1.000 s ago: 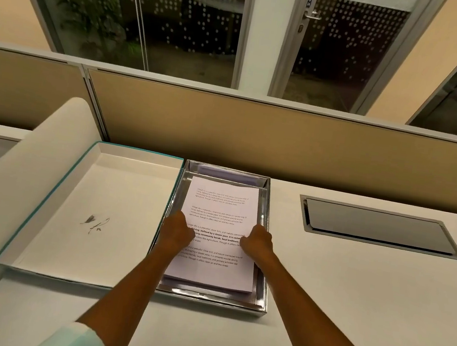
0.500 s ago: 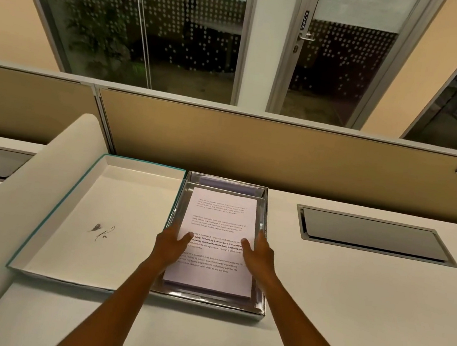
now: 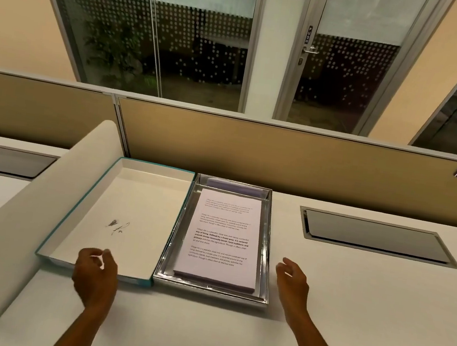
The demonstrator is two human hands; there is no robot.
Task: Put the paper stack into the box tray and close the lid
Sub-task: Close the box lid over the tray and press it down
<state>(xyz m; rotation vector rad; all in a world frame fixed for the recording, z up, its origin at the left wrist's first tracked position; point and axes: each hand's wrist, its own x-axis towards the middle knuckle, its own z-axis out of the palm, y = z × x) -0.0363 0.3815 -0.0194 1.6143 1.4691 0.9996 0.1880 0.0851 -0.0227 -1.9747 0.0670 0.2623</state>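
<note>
A stack of white printed paper (image 3: 223, 236) lies flat inside the shiny silver box tray (image 3: 267, 247) at the middle of the desk. The box lid (image 3: 117, 210), white inside with a teal rim, lies open and upturned directly left of the tray, touching it. My left hand (image 3: 95, 271) hovers over the lid's near edge with fingers loosely curled and nothing in it. To the right of the tray, my right hand (image 3: 292, 283) is above the desk, fingers apart and empty.
The white desk (image 3: 347, 319) has a recessed grey cable hatch (image 3: 376, 235) at the right. A white curved side panel (image 3: 28, 204) rises left of the lid. A tan partition (image 3: 281, 156) closes the back, with glass doors behind it.
Both hands have left the paper stack, which now lies alone in the tray. My left hand moved left to the lid's near edge; my right hand moved right, off the tray.
</note>
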